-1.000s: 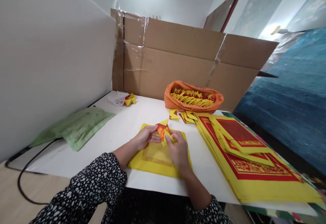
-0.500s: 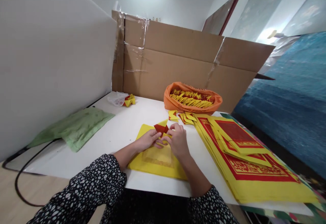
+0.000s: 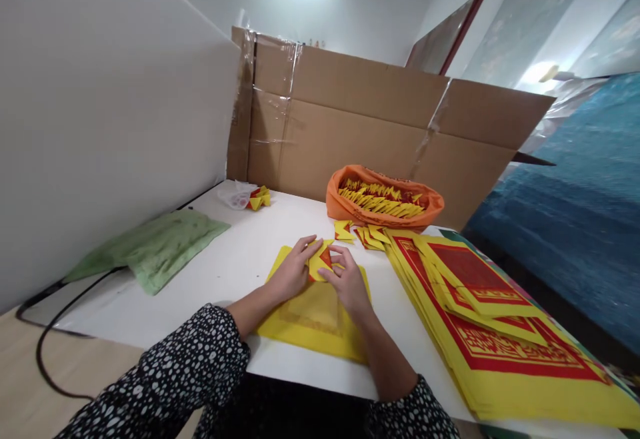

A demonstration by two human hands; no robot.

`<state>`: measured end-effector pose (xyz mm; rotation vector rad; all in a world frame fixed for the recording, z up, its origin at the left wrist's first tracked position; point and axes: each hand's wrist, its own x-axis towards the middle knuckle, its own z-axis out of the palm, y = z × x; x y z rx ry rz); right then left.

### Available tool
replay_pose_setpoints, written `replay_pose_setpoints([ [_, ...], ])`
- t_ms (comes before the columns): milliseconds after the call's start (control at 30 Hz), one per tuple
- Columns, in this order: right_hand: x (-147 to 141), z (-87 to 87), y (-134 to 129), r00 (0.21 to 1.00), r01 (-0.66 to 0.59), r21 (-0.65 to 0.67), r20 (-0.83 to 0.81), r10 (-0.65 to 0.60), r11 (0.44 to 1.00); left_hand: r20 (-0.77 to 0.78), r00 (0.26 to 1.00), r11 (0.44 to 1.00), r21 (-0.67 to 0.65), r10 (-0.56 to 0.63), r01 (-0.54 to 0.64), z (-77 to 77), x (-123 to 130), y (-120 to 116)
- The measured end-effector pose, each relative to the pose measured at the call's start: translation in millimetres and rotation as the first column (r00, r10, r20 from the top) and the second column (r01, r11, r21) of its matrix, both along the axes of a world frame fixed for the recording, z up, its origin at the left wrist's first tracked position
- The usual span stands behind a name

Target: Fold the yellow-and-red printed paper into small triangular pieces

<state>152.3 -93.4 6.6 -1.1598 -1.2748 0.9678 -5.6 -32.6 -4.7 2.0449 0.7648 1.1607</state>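
Note:
Both hands hold a small folded yellow and red paper (image 3: 320, 262) above a yellow pad (image 3: 310, 322) on the white table. My left hand (image 3: 294, 272) grips its left side, fingers along the top left edge. My right hand (image 3: 347, 282) pinches its right side, near a red triangle. Just beyond, folded yellow and red pieces (image 3: 370, 236) lie in front of an orange bag (image 3: 340, 209) packed with many similar pieces.
Stacked yellow and red printed sheets (image 3: 540, 386) cover the right side. A green cloth (image 3: 155, 249) and a black cable (image 3: 39, 352) are at left. A clear plastic bag (image 3: 235, 195) lies at back left. Cardboard (image 3: 365, 106) stands behind the table.
The paper between my hands has turned from an opened shape with raised flaps to a flatter, compact one. My left fingers have moved up along its edge. The view has shifted slightly.

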Motion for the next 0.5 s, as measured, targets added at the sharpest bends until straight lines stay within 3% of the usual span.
replay_pose_setpoints([
  [67,2.6,-3.3,-0.2,0.999,-0.002,0.011,0.033,0.002,1.000,0.172,0.983,0.962,-0.254,-0.058,0.101,5.1,1.3,-2.8],
  [167,7.3,-6.1,-2.3,0.990,-0.026,0.033,0.136,0.021,0.999,0.382,0.924,0.784,-0.570,-0.013,0.246,12.9,-0.4,-1.2],
  [233,9.4,-7.5,-4.2,0.981,-0.036,0.049,0.192,0.026,0.998,0.375,0.927,0.725,-0.639,0.005,0.255,14.7,-3.0,2.3],
  [333,9.3,-9.2,-6.7,0.972,-0.052,0.053,0.232,0.038,0.997,0.312,0.950,0.708,-0.671,0.004,0.218,12.3,-5.5,6.0],
  [500,2.8,-6.6,-10.0,0.940,-0.012,0.151,0.340,-0.041,0.988,0.404,0.910,0.597,-0.755,0.096,0.272,10.9,-5.2,5.3],
])
